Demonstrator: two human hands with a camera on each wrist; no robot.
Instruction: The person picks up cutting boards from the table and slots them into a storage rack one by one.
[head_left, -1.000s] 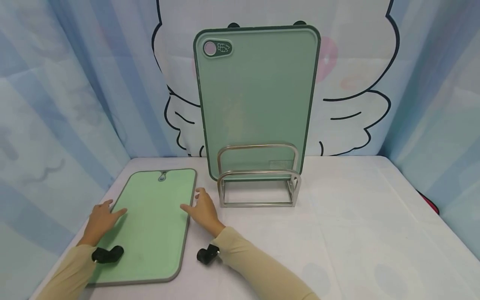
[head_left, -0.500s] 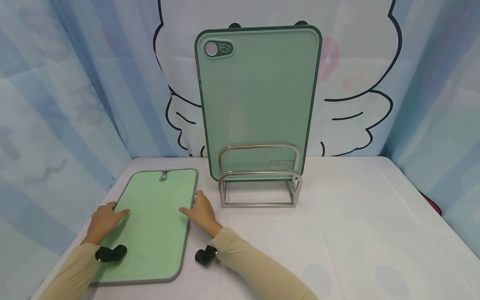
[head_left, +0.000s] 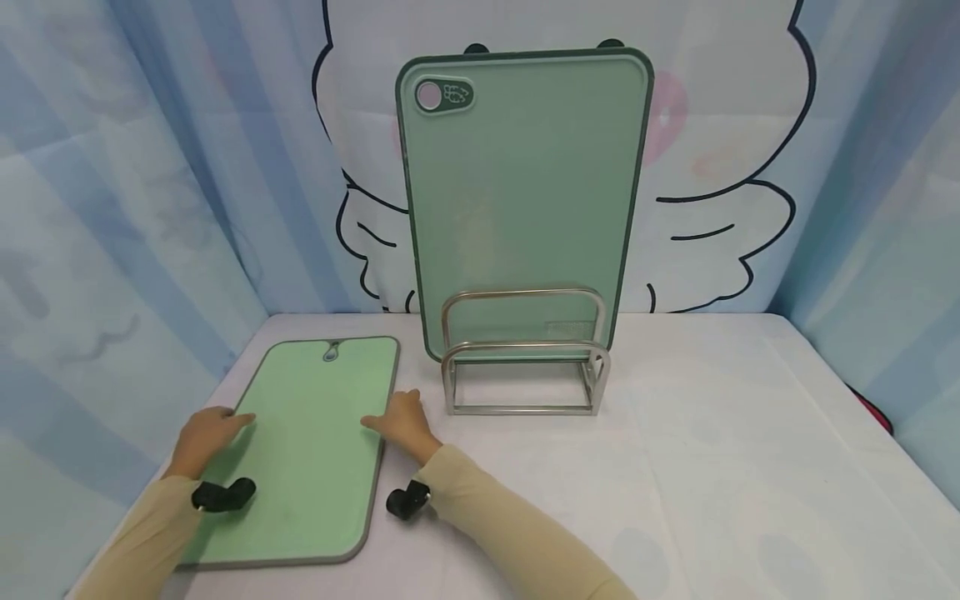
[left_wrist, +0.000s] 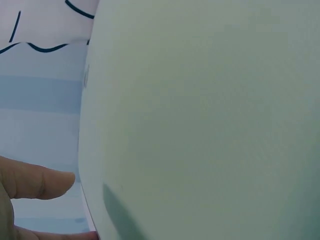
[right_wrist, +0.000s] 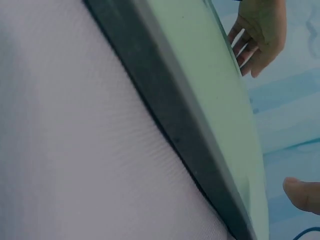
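A light green cutting board (head_left: pixel 300 450) with a grey rim and a small teardrop hole lies flat on the left part of the table. My left hand (head_left: pixel 206 437) is at its left edge, fingers at the rim. In the left wrist view the left thumb (left_wrist: pixel 40 182) stands raised, apart from the green face. At the right edge is my right hand (head_left: pixel 405 425), its fingers down beside the rim and partly hidden. The right wrist view shows the right thumb (right_wrist: pixel 302 195) held off the board. Neither hand is lifting it.
Behind, a metal rack (head_left: pixel 525 410) stands on the white-covered table (head_left: pixel 720 433). A second green cutting board (head_left: pixel 525 183) with a dark rim leans upright in it. Patterned curtains (head_left: pixel 150 208) enclose the table's back and sides.
Both hands have drawn closer to the board's side edges; the right fingers have dropped down beside the rim. The board stays flat. The head view has shifted slightly.
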